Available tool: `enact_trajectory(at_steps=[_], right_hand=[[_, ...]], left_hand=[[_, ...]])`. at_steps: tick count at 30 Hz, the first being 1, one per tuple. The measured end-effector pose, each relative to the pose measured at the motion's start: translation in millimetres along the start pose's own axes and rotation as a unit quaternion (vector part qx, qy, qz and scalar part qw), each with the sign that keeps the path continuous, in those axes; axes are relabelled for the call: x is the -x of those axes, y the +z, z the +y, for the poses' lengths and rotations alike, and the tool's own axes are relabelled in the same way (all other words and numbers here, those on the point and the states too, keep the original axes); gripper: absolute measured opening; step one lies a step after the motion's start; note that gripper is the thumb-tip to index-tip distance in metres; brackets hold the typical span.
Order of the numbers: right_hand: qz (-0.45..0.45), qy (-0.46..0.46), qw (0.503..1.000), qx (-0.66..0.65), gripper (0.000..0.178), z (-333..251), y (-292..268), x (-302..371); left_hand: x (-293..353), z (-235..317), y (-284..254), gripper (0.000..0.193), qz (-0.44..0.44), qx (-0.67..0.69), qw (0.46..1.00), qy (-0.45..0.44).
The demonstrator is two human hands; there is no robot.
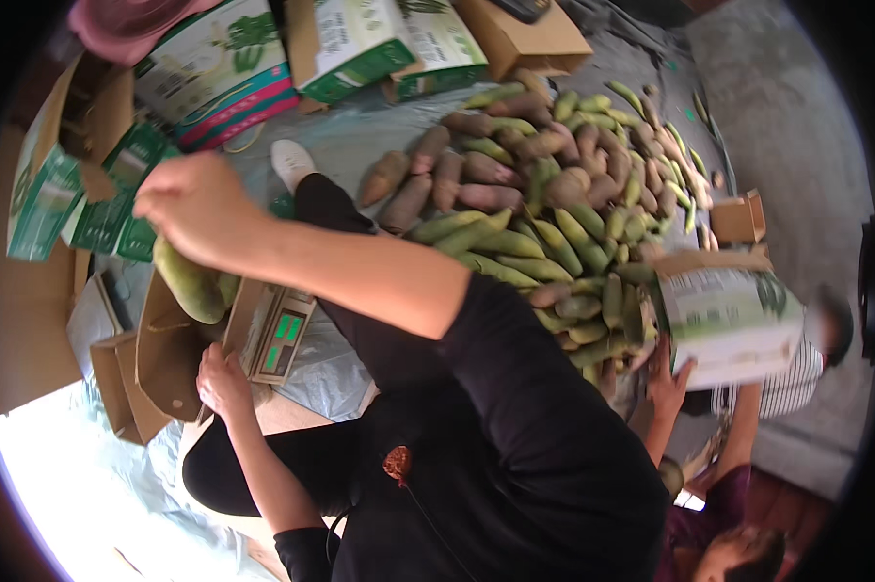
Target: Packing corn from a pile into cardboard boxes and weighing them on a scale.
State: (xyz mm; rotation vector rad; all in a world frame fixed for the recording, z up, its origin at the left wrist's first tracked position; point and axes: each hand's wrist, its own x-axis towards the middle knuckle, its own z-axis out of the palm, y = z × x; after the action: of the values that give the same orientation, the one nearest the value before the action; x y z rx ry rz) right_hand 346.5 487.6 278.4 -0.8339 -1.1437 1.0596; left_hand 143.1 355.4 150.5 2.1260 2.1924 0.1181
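Head view: green gourd (187, 283) stands tilted at the mouth of the open box (161, 361), right hand (193, 209) directly over its top end. Right grip curled; can't tell if it has hold. Left hand (224, 383) bends fingers at box's edge, probably steadying it; clasp unclear. Scale (284, 335) right of box, readout uncovered, likely for reading. Vegetable pile (554, 184) farther right of box.

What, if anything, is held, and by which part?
Can't tell: the right hand hides the top of the green vegetable; the left hand is at the edge of the cardboard box.
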Motion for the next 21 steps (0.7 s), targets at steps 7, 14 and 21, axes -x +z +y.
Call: enact_trajectory(at_steps=[7,14,21], right_hand=[[-0.189,-0.113,0.925,0.31,0.019,27.2,15.8,59.2],[-0.11,-0.073,0.957,0.257,0.015,19.7,-57.6,82.5],[0.021,0.009,0.956,0.294,0.011,32.6,-160.4,104.5]], left_hand=[[-7.2,2.0,12.8,0.031,-0.014,0.067,0.998,0.014],[-0.6,-3.1,12.0,0.016,0.031,0.048,0.997,0.049],[-1.3,7.2,7.7,0.018,0.034,0.034,0.998,0.031]])
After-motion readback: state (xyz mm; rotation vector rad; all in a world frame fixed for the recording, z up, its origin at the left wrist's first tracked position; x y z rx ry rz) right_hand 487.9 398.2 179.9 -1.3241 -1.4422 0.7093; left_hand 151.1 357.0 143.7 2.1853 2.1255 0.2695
